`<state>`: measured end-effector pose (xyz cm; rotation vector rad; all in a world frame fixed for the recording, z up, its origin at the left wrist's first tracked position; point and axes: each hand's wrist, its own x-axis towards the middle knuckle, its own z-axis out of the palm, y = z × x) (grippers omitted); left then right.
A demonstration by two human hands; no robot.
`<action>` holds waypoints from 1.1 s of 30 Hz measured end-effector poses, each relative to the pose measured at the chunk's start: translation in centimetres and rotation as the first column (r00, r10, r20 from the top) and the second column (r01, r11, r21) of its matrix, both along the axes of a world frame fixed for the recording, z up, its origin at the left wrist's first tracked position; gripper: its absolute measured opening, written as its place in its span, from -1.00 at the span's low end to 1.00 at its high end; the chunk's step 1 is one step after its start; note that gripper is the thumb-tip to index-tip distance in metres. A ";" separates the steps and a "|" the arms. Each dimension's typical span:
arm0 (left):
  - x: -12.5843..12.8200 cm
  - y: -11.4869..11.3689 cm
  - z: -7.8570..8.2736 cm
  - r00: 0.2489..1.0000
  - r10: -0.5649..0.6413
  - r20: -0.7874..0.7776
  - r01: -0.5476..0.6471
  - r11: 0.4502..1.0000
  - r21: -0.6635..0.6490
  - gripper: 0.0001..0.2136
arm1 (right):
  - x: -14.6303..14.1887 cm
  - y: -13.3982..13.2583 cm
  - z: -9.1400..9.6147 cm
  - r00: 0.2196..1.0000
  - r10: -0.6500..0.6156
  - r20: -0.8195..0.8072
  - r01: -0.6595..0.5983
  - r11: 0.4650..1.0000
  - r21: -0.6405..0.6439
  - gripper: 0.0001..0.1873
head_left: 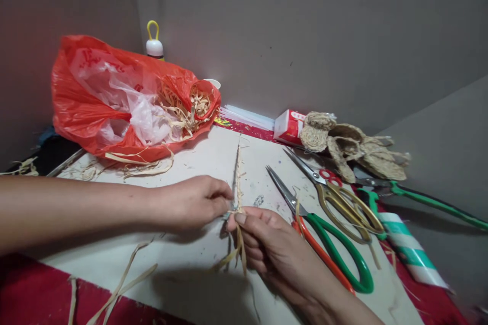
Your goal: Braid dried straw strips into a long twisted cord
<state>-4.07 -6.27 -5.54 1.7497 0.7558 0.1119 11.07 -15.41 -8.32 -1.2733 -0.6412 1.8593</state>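
Note:
A thin straw-coloured strip that looks braided or wrapped (pixel 239 175) stands up from between my hands, its narrow tip pointing away from me. My right hand (pixel 272 238) pinches its lower end between thumb and forefinger, and loose flat straw ends hang below the fingers. From the left, my left hand (pixel 204 200) reaches in with curled fingers closed at the same lower end; its fingertips are partly hidden. Close to my right hand lie scissors with one green and one orange handle (pixel 324 233), a straw strand across them.
A red plastic bag (pixel 87 122) with straw strips stands back left. At right are gold-handled scissors (pixel 339 203), woven straw pieces (pixel 348 144), a red-and-white box (pixel 288 127), green-handled pliers or cutters (pixel 430 198) and a green-striped roll (pixel 414 249). Loose straw (pixel 122 289) lies in front.

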 end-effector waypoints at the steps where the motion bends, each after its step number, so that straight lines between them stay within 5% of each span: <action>1: 0.4 0.0 -0.5 0.999 -0.043 -0.007 0.042 0.990 -0.131 -0.83 | 0.1 0.1 0.0 1.000 0.016 -0.009 -0.016 1.000 -0.005 -0.73; 4: 1.1 -0.4 -1.6 0.996 -0.089 0.009 0.088 0.967 -0.237 -0.80 | 0.5 0.2 0.1 0.998 0.052 -0.019 -0.052 0.999 -0.011 -0.72; 9: 0.8 -0.9 -1.6 0.996 -0.089 -0.009 0.089 0.995 0.042 -0.78 | 0.9 0.4 0.2 0.995 0.098 0.033 -0.098 0.995 -0.013 -0.70; 16: 0.5 -0.7 -1.1 0.978 -0.174 -0.116 0.201 0.936 0.291 -0.76 | 1.7 0.4 -0.5 0.954 0.237 0.185 -0.247 0.968 0.033 -0.64; 26: 0.7 -0.3 -2.3 0.984 -0.175 -0.019 0.173 0.981 -0.084 -0.75 | 1.5 0.3 0.0 0.816 0.270 0.512 -0.384 0.914 0.130 -0.68; 33: 0.8 -0.6 -2.9 0.993 -0.114 0.017 0.115 0.987 -0.109 -0.83 | 1.3 -0.2 0.4 0.612 0.185 0.769 -0.494 0.849 0.189 -0.71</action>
